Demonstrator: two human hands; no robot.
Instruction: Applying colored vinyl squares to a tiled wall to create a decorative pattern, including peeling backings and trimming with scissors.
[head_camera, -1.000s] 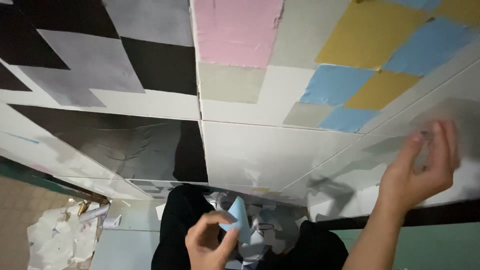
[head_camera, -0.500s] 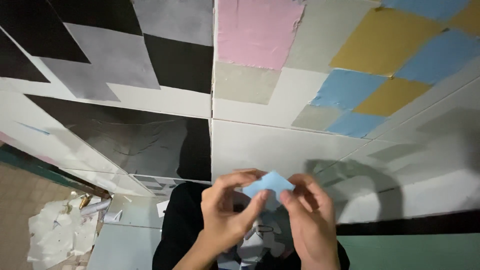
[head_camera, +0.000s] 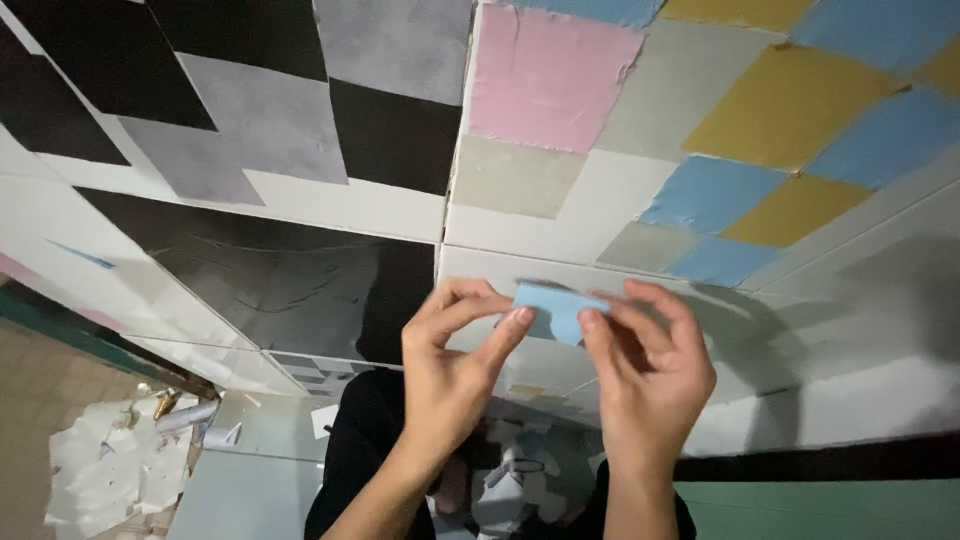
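- The right hand (head_camera: 650, 385), up at the wall a second ago, now meets the left hand (head_camera: 455, 375); both pinch one small blue paper piece (head_camera: 555, 310) between fingertips, at centre frame.
- The piece is lower and flatter than half a second ago, seemingly being peeled or straightened.
- Wall patches: pink square (head_camera: 550, 85) at 12 o'clock, yellow (head_camera: 785, 105) and blue squares (head_camera: 710, 195) at 2, black and grey (head_camera: 255, 130) at 10.
- Paper scraps (head_camera: 105, 470) lie at 8 o'clock.

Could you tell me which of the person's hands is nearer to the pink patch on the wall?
Left. The left hand is just below the pink patch, a little to its left; the right hand is lower right of it, farther away.
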